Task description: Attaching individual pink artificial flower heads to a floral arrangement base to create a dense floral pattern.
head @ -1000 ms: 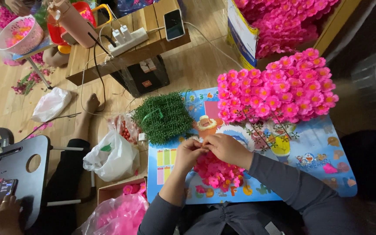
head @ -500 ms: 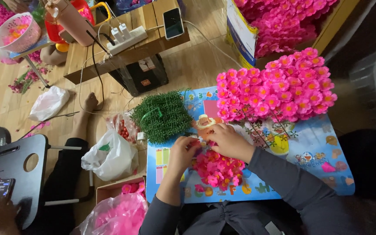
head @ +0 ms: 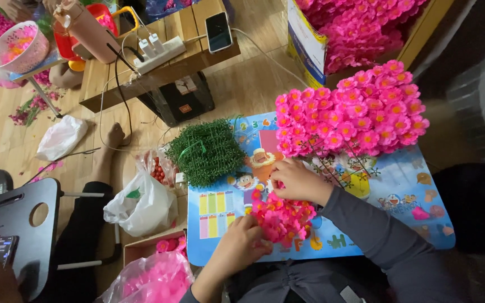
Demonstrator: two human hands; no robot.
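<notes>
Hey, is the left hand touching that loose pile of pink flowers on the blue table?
Touching. In the head view the left hand has its fingers pressed into the near edge of the loose pink flower pile, with no gap showing between them.

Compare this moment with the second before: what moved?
The left hand dropped from beside the right hand to the loose flower pile, touching it. The right hand stayed above the pile. The flower bunch and green bundle stayed put.

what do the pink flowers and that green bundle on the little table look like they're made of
Pink flowers: likely fabric or thin plastic; matte, uniformly bright identical petals suggest artificial.
Green bundle: probably plastic stems; stiff, evenly green, tied with a green strap.
Table: smooth, slightly glossy printed top, material unclear.
</notes>
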